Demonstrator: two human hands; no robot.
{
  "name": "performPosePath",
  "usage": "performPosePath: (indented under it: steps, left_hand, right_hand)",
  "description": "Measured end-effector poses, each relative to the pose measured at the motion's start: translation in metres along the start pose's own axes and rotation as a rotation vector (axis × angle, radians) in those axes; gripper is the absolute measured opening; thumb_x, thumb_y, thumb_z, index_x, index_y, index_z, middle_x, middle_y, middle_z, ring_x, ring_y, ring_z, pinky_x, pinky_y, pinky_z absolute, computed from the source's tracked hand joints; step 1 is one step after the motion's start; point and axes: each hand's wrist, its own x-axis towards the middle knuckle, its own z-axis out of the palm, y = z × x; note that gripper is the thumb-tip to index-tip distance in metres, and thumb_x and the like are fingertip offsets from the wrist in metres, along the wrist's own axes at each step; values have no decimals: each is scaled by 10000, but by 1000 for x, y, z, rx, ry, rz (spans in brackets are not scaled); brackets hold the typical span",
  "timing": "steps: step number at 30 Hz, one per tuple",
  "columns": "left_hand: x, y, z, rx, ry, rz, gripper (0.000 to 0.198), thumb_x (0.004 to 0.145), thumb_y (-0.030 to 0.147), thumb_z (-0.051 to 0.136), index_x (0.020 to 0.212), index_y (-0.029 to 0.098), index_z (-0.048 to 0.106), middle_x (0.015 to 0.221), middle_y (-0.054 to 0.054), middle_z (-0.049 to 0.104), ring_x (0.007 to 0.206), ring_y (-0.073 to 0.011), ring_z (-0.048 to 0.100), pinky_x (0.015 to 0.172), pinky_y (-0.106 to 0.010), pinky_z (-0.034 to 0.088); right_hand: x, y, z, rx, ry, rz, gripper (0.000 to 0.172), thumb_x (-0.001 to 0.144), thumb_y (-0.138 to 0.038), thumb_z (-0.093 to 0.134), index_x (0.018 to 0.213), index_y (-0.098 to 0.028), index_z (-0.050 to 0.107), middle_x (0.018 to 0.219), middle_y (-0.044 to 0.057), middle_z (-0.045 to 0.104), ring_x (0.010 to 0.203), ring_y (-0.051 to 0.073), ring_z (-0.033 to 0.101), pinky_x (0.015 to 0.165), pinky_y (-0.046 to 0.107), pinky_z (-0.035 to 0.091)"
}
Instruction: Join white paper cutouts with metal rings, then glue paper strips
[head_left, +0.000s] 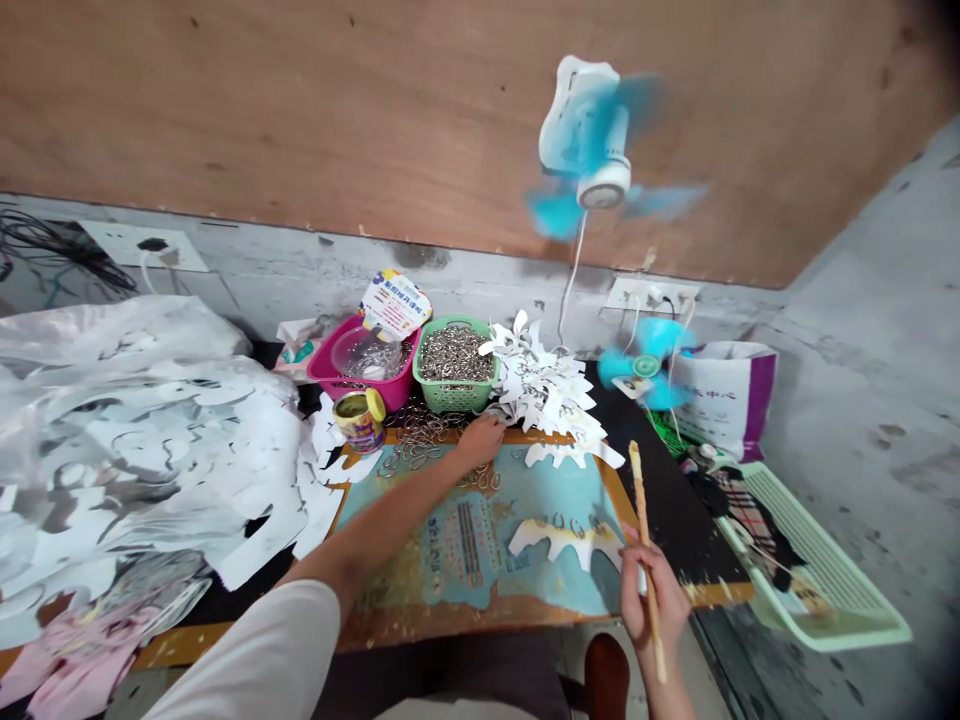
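Note:
My left hand (480, 441) reaches across the board, fingers curled down beside a loose spill of metal rings (417, 437); whether it pinches any is hidden. My right hand (654, 600) grips a long wooden stick (642, 506), its upper end coated in something pale. Near that hand, a white paper cutout (559, 538) with a jagged edge lies on a blue printed sheet (465, 545), several metal rings set along its top. An open yellow-rimmed can (360, 421) stands left of my left hand.
A green basket (454, 394) full of metal rings and a pink basket (360, 378) stand behind a heap of white cutouts (544, 385). Large white paper sheets (142, 470) pile up at left. Two blue fans (600, 150) run ahead; a pale green tray (814, 560) leans at right.

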Motion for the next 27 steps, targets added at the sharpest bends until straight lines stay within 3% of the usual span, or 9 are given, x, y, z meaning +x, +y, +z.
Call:
performPosePath:
  steps: [5, 10, 15, 20, 24, 27]
  left_hand:
    - [25, 7, 3, 2, 92, -141, 349, 952, 345, 600, 1254, 171, 576, 1285, -105, 589, 1093, -239, 617, 913, -457, 545]
    - [25, 5, 5, -16, 72, -170, 355, 949, 346, 606, 1251, 163, 577, 1266, -104, 599, 1086, -240, 621, 911, -459, 545]
    - [-7, -6, 3, -68, 51, -141, 348, 954, 345, 598, 1253, 170, 576, 1268, -103, 597, 1075, -234, 624, 902, -450, 550]
    - [-45, -17, -6, -168, 20, -14, 361, 961, 352, 587, 1270, 168, 567, 1214, -96, 628, 1045, -225, 640, 900, -447, 548]
    - [-65, -19, -12, -213, 49, -18, 367, 989, 210, 474, 1355, 203, 505, 1064, -57, 679, 941, -188, 675, 875, -359, 547]
    - [-77, -15, -17, -208, 74, -31, 416, 926, 158, 514, 1331, 249, 521, 1167, -59, 630, 985, -184, 664, 895, -300, 530]
  right_hand:
    - [-1, 1, -10, -56, 11, -26, 94, 928, -210, 562, 861, -181, 620, 1071, 139, 745, 893, 242, 738, 784, 331, 569]
    - [-6, 5, -14, -65, 1, 0, 116, 937, -240, 553, 863, -184, 623, 1052, 136, 749, 903, 255, 739, 798, 350, 569]
    - [-8, 5, -9, -46, -14, 25, 102, 931, -231, 560, 862, -189, 621, 1068, 131, 744, 876, 249, 742, 773, 342, 567]
    - [-5, -2, 1, -6, -40, -8, 79, 921, -202, 570, 856, -191, 615, 1015, 126, 748, 928, 260, 732, 818, 357, 553]
    - [3, -26, 14, 121, -31, 27, 80, 926, -225, 582, 863, -196, 622, 981, 124, 750, 944, 268, 730, 798, 353, 554]
    - [15, -53, 24, 313, -3, 90, 73, 911, -261, 620, 890, -191, 626, 891, 109, 739, 923, 286, 734, 776, 377, 569]
